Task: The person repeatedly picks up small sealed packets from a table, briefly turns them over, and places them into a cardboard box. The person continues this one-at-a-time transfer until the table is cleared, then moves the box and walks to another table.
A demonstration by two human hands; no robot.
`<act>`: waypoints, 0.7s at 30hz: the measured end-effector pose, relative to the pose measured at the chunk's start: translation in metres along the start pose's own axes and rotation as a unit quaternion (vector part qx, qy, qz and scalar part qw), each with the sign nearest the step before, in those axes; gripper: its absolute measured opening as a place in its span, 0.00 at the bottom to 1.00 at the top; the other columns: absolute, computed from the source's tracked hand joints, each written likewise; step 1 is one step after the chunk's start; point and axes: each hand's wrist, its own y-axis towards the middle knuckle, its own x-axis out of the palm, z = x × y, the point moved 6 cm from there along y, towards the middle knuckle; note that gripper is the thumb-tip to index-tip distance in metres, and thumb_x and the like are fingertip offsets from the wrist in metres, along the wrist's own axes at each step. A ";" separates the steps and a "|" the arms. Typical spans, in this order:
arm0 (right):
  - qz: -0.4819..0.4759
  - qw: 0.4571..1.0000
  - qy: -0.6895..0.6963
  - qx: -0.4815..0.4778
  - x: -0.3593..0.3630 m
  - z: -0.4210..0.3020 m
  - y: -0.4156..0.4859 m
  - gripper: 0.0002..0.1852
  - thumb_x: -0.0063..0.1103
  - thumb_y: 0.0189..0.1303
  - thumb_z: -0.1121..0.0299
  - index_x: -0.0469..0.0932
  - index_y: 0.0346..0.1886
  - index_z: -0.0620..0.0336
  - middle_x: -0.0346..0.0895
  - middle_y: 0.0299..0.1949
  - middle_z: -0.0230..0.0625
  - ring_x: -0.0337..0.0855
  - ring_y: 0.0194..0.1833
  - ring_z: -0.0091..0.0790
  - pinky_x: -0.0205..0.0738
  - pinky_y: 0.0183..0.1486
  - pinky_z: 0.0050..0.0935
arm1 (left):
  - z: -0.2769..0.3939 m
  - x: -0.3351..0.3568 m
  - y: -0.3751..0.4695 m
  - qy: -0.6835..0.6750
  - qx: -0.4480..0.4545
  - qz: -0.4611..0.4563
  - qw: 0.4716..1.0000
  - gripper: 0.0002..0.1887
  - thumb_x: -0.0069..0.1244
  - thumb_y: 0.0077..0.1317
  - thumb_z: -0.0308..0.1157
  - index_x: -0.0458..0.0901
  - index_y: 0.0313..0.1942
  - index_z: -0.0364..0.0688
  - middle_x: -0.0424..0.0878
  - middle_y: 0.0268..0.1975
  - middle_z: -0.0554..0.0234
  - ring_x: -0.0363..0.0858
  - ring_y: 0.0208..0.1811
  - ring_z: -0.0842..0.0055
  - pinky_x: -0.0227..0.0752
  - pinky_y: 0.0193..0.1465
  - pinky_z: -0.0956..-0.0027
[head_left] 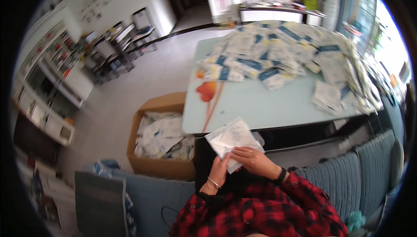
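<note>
Both hands are over my lap, just in front of the glass table's near edge. My left hand (219, 174) grips the lower left part of a flat white printed packet (233, 136), its thumb on top. My right hand (251, 160) lies across the lower right part of the same packet, fingers together and pointing left. The packet is tilted, and what lies under it is hidden. On the light glass table (247, 106) beyond is a large heap of white packets with blue and yellow print (273, 48). A small pile of white packets (327, 97) lies at its right.
An open cardboard box (159, 168) full of similar packets stands left of the table, against the blue sofa (156, 189). A grey-blue ribbed cushion (335, 173) is at the right, with a small teal plush toy (355, 220). Chairs and shelves stand far left.
</note>
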 end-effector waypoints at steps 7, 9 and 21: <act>0.097 0.992 -0.061 0.046 -0.079 0.015 -0.018 0.17 0.66 0.51 0.77 0.80 0.47 0.60 0.76 0.55 0.44 0.75 0.59 0.51 0.69 0.62 0.47 | 0.111 -0.098 -0.016 0.056 0.265 0.150 0.951 0.19 0.44 0.74 0.40 0.73 0.56 0.35 0.82 0.46 0.58 0.84 0.39 0.72 0.79 0.29 0.69; 0.121 0.985 -0.068 0.098 -0.098 0.029 -0.029 0.14 0.63 0.53 0.79 0.81 0.45 0.62 0.77 0.54 0.45 0.75 0.59 0.53 0.69 0.62 0.47 | 0.141 -0.147 0.002 0.025 0.304 0.168 0.937 0.20 0.46 0.73 0.43 0.73 0.56 0.36 0.83 0.46 0.56 0.84 0.40 0.70 0.79 0.30 0.70; 0.155 0.763 -0.386 0.495 -0.205 0.234 -0.166 0.28 0.53 0.67 0.52 0.71 0.63 0.62 0.64 0.68 0.51 0.58 0.72 0.49 0.48 0.73 0.53 | -0.031 -0.238 0.007 0.008 0.036 0.211 0.977 0.15 0.48 0.73 0.43 0.74 0.51 0.41 0.84 0.40 0.54 0.86 0.36 0.67 0.83 0.35 0.69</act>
